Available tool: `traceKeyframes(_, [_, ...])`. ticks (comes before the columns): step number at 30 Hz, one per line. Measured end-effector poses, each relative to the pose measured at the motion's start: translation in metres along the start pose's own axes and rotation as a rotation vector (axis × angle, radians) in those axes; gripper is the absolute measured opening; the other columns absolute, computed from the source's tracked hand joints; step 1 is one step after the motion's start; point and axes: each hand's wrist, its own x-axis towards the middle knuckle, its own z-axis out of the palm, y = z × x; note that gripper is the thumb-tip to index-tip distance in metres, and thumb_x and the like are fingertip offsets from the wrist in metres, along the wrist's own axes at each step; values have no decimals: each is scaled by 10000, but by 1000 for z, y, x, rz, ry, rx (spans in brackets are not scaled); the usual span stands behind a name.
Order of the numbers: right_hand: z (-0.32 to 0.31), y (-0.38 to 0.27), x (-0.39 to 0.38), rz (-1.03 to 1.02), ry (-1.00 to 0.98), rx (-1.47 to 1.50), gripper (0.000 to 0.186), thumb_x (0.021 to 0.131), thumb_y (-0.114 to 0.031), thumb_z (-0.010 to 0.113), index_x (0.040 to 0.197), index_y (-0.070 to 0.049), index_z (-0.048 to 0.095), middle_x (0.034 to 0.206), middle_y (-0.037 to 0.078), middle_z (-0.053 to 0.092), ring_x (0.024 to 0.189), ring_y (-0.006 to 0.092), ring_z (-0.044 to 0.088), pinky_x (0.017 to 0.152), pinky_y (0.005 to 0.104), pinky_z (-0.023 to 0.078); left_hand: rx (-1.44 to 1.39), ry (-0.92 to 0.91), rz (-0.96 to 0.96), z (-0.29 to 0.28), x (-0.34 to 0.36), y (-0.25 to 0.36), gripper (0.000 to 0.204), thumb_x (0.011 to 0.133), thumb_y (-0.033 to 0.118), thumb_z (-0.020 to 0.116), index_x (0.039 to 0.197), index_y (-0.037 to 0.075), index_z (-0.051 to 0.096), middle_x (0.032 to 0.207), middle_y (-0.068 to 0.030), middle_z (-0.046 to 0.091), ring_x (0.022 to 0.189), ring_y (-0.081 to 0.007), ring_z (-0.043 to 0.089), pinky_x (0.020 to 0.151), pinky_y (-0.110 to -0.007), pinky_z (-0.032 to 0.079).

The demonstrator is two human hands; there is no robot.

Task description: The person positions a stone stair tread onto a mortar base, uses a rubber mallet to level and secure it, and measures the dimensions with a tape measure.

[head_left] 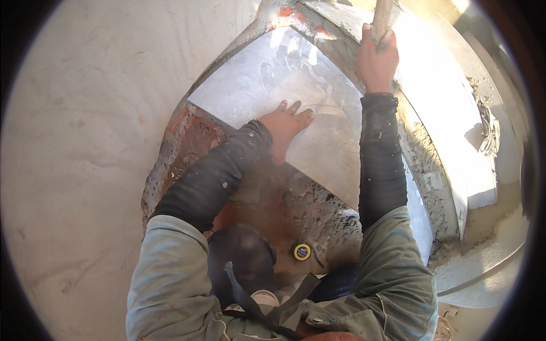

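A large pale, glossy tile [324, 136] lies on a bed of mortar and broken brick in front of me. My left hand [287, 128] rests flat on it near its left edge, fingers spread. Farther right, my right hand [378, 59] is closed around a wooden handle [383, 14]; the tool's other end is beyond the top of the picture, so its kind is hidden. The right forearm passes over the tile's right side and covers part of it.
A yellow and black tape measure [302, 252] sits near my knees on rough mortar [318, 213]. At left rises a smooth plastered wall [85, 142]. Curved steps with pale slabs [435, 96] descend on the right, with a lump of wet mortar [488, 128] on one edge.
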Motion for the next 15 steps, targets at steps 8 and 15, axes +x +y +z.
traceKeyframes(8, [36, 139, -80, 159, -622, -534, 444, 993, -369, 612, 1113, 48, 518, 961, 302, 692, 932, 481, 690, 802, 514, 533, 41, -32, 30, -8, 14, 10, 1316, 456, 236, 869, 1583, -54, 255, 1667, -251, 235, 1547, -460, 199, 1267, -577, 178])
traceKeyframes(15, [-2, 1, 11, 165, 20, 161, 404, 1018, -406, 614, 967, -7, 573, 703, 55, 612, 604, 135, 608, 592, 351, 510, 38, -37, -1, 2, 1, -2, 1346, 455, 260, 892, 1589, -56, 240, 1667, -256, 230, 1543, -473, 196, 1259, -589, 192])
